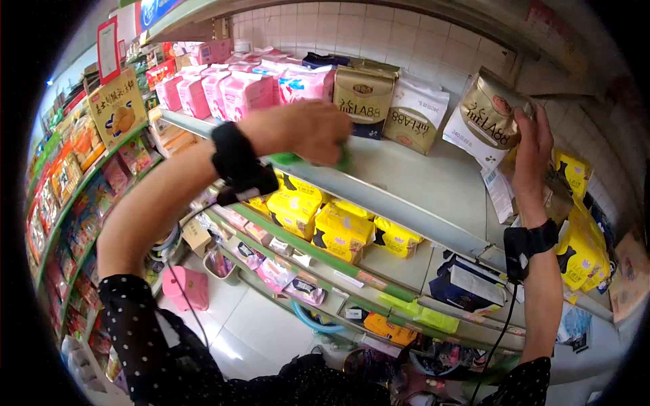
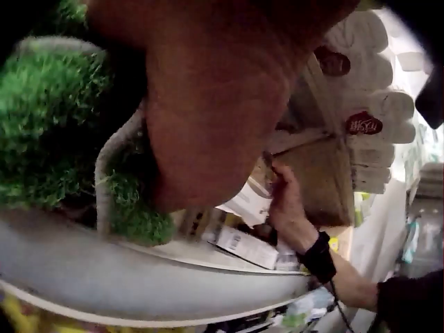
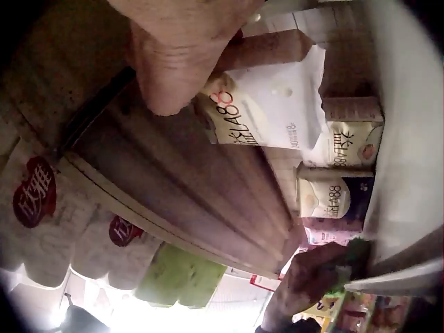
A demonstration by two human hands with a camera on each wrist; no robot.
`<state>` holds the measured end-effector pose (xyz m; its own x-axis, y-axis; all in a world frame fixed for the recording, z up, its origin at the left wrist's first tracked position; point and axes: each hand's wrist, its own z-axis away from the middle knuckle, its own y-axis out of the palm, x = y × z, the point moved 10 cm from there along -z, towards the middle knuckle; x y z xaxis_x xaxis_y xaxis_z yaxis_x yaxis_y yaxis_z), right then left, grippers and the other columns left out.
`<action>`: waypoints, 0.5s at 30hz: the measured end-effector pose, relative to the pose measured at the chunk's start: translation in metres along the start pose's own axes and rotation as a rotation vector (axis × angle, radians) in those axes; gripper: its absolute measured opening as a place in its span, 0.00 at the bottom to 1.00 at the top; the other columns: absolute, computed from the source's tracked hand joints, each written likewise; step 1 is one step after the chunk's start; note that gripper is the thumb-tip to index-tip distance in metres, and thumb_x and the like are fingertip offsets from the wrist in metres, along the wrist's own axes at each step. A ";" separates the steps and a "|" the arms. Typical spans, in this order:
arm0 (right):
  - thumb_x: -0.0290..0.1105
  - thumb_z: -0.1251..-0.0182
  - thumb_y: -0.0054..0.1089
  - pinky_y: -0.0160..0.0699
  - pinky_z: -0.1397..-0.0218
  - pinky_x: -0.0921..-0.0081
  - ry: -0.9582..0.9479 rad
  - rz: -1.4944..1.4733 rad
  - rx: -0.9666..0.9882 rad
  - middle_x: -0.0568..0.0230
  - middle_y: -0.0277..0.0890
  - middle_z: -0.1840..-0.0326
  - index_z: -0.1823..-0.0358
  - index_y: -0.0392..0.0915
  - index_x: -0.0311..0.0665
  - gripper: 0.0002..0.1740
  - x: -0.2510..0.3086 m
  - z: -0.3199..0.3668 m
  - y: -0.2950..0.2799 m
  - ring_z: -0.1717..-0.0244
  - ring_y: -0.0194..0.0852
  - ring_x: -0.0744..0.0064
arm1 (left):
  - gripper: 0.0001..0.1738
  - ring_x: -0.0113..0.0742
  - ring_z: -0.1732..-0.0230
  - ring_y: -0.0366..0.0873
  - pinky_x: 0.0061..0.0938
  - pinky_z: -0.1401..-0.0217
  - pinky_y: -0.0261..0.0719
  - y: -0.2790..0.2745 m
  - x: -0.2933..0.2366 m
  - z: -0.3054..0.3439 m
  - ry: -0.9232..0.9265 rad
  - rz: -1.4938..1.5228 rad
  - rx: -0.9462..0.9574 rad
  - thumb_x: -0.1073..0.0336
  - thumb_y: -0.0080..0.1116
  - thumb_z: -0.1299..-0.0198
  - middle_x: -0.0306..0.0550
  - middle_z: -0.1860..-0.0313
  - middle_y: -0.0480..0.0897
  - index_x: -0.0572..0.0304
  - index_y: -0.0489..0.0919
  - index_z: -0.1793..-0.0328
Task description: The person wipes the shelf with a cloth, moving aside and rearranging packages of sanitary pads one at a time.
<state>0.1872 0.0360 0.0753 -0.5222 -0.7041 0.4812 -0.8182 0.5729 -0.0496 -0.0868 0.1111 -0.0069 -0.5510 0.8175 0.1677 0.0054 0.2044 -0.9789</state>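
The left hand (image 1: 305,132) grips a green fluffy cloth (image 1: 344,157) on the front of the upper shelf (image 1: 433,186); in the left wrist view the green pile (image 2: 55,125) fills the left side beside the hand (image 2: 215,104). On the right, the right hand (image 1: 535,155) holds a gold and white package (image 1: 484,122) by its side, tilted above the shelf. The right wrist view shows this package (image 3: 270,100) below the hand (image 3: 180,62). Gold-and-navy (image 1: 363,100) and white-and-gold packages (image 1: 414,114) stand between the hands, touching neither.
Pink packs (image 1: 244,91) stand at the shelf's left. Yellow packs (image 1: 342,230) lie on the shelf below, others (image 1: 583,247) at the far right. A white box (image 1: 500,193) is beside the held package. Snack racks (image 1: 74,203) and a pink stool (image 1: 186,289) are on the left.
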 end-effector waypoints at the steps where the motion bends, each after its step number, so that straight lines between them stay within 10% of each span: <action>1: 0.37 0.32 0.54 0.68 0.46 0.76 0.033 -0.036 0.010 0.58 0.78 0.53 0.47 0.72 0.31 0.19 -0.005 0.000 0.000 0.53 0.72 0.72 | 0.17 0.56 0.58 0.82 0.45 0.51 0.78 -0.012 0.003 0.016 -0.145 -0.026 0.100 0.62 0.53 0.53 0.61 0.64 0.83 0.66 0.83 0.62; 7: 0.36 0.33 0.55 0.68 0.46 0.77 0.037 0.003 -0.039 0.59 0.78 0.52 0.43 0.72 0.30 0.21 -0.001 0.002 -0.002 0.52 0.73 0.73 | 0.17 0.54 0.58 0.83 0.44 0.52 0.79 0.004 0.031 0.012 -0.210 -0.229 0.148 0.60 0.52 0.49 0.62 0.64 0.84 0.66 0.84 0.65; 15: 0.40 0.33 0.59 0.68 0.45 0.79 0.180 -0.113 0.143 0.62 0.77 0.50 0.38 0.70 0.31 0.27 -0.004 0.009 0.024 0.49 0.72 0.76 | 0.17 0.62 0.65 0.78 0.49 0.55 0.76 -0.011 -0.097 -0.048 0.287 0.283 -0.185 0.63 0.50 0.48 0.65 0.66 0.80 0.63 0.82 0.57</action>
<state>0.1674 0.0487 0.0639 -0.3846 -0.6670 0.6381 -0.9014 0.4203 -0.1039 0.0068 0.0550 -0.0069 -0.2525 0.9661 -0.0529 0.2867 0.0225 -0.9578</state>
